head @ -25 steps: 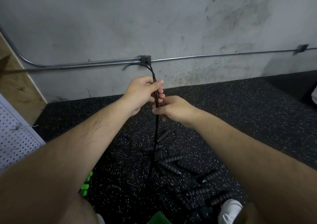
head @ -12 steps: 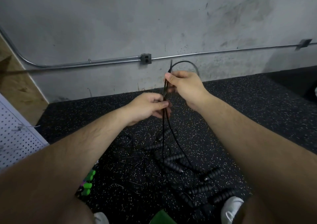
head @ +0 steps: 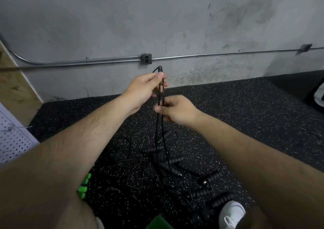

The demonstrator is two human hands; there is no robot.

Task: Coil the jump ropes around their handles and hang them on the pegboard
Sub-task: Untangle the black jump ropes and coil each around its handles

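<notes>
Black jump rope [head: 161, 88], pinched by left hand [head: 142, 91], right hand [head: 177, 110]

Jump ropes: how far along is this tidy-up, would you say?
Early on. Done: nothing that shows; no rope hangs on the visible part of the pegboard. In hand: one black rope, folded into strands, held high by the left hand and pinched lower by the right hand. Left: many black handles lie on the floor, nothing coiled round them.

Thin black jump rope [head: 161, 91] hangs doubled, above ribbed black handles [head: 172, 160] scattered on the floor.
</notes>
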